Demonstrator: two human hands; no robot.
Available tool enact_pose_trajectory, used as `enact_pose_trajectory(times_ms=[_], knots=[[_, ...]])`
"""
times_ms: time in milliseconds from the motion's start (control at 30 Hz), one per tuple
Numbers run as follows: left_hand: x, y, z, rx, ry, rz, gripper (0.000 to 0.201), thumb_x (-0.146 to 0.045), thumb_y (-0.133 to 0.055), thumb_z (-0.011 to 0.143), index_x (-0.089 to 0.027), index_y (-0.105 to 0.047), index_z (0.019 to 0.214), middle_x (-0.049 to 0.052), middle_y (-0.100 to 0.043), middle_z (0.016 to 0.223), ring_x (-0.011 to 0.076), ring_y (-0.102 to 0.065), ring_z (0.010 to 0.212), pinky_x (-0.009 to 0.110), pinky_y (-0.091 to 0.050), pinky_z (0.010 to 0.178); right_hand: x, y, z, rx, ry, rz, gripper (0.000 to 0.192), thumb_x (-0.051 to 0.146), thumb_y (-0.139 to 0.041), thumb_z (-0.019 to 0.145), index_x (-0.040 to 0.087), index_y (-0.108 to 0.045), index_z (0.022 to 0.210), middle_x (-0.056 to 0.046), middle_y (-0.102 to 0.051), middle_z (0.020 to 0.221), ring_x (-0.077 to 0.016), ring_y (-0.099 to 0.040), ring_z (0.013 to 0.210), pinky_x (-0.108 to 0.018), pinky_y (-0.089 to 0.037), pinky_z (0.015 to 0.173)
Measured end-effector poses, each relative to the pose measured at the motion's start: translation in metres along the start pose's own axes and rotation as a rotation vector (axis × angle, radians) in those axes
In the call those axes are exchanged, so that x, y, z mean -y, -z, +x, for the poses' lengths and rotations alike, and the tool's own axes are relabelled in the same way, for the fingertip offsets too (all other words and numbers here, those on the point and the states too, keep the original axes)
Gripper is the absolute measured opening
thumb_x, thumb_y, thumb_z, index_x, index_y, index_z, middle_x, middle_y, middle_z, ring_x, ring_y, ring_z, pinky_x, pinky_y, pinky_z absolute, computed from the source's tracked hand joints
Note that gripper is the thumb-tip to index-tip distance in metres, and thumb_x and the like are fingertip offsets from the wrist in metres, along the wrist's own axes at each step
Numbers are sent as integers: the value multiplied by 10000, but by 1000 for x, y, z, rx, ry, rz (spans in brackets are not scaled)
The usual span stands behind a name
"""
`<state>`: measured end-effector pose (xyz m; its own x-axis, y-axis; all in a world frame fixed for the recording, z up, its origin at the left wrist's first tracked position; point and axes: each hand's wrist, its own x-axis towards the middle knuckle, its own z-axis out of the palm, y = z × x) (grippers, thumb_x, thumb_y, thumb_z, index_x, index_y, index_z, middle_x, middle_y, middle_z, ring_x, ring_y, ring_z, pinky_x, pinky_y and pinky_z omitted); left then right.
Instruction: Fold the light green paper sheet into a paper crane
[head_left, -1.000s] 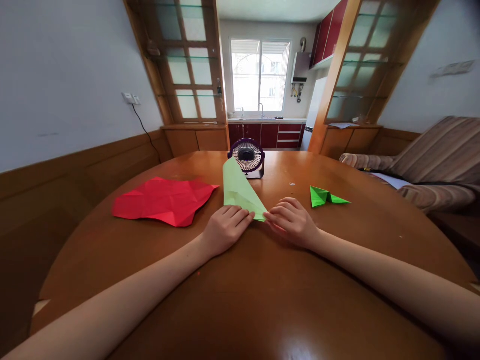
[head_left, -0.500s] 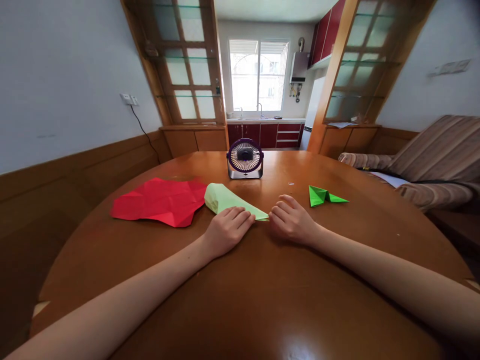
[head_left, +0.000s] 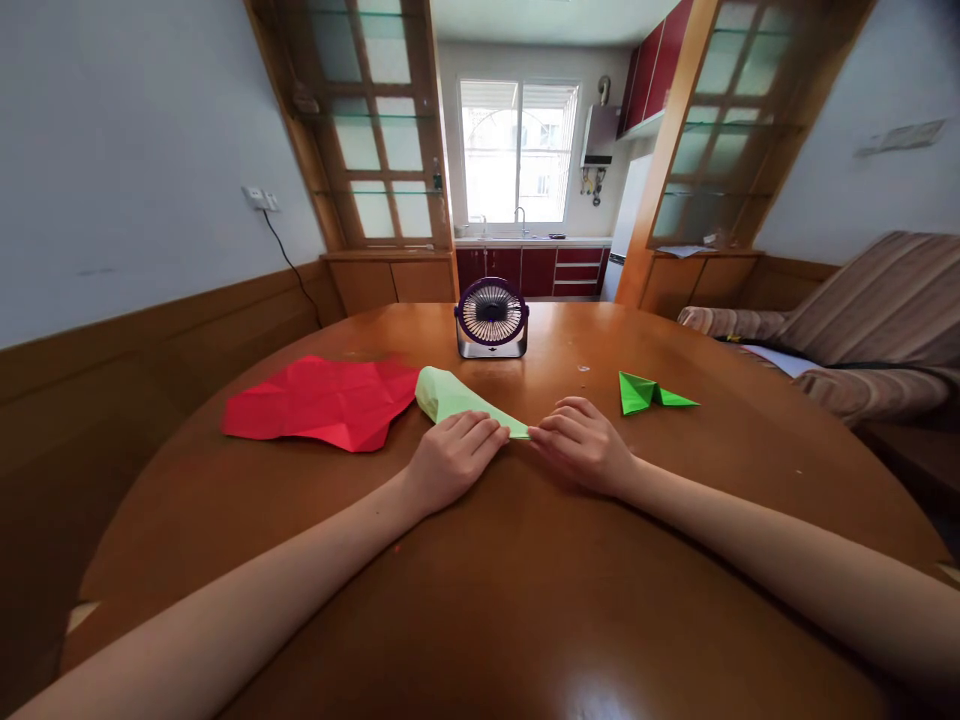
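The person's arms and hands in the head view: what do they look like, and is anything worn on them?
Both forearms are bare as far as the view shows, with no sleeves. The left hand and the right hand have no gloves. No rings, watch or bracelets are visible. The fingernails look short and unpainted.

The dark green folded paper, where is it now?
The dark green folded paper lies on the table, right of the right hand, untouched.
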<state>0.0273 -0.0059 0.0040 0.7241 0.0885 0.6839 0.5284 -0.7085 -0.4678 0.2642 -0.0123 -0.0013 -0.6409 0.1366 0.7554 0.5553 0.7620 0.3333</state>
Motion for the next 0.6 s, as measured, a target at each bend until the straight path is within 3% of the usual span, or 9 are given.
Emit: enact_pose_trajectory(times_ms=[167, 300, 600], knots=[[1, 0, -1, -32, 11, -32, 153, -171, -544, 907, -142, -606, 1044, 56, -689, 889, 195, -656, 907, 310, -520, 765, -4, 4, 1, -12, 90, -46, 123, 105, -573, 875, 166, -622, 970, -31, -671, 775, -142, -570, 703, -350, -481, 774], [3, 1, -1, -69, 3, -47, 149, -174, -556, 900, -159, -612, 1037, 42, -691, 864, 182, -667, 882, 296, -528, 745, -5, 10, 2, 51, 183, -67, 158, 70, -524, 890, 154, -624, 980, -40, -659, 786, -153, -584, 748, -371, -480, 816], [-5, -1, 2, -117, -26, -75, 138, -145, -574, 880, -167, -608, 1013, 18, -708, 855, 164, -676, 856, 268, -536, 724, 6, 4, 7, -19, 106, -59, 103, 111, -579, 876, 178, -624, 940, -20, -659, 770, -136, -553, 701, -338, -468, 767]])
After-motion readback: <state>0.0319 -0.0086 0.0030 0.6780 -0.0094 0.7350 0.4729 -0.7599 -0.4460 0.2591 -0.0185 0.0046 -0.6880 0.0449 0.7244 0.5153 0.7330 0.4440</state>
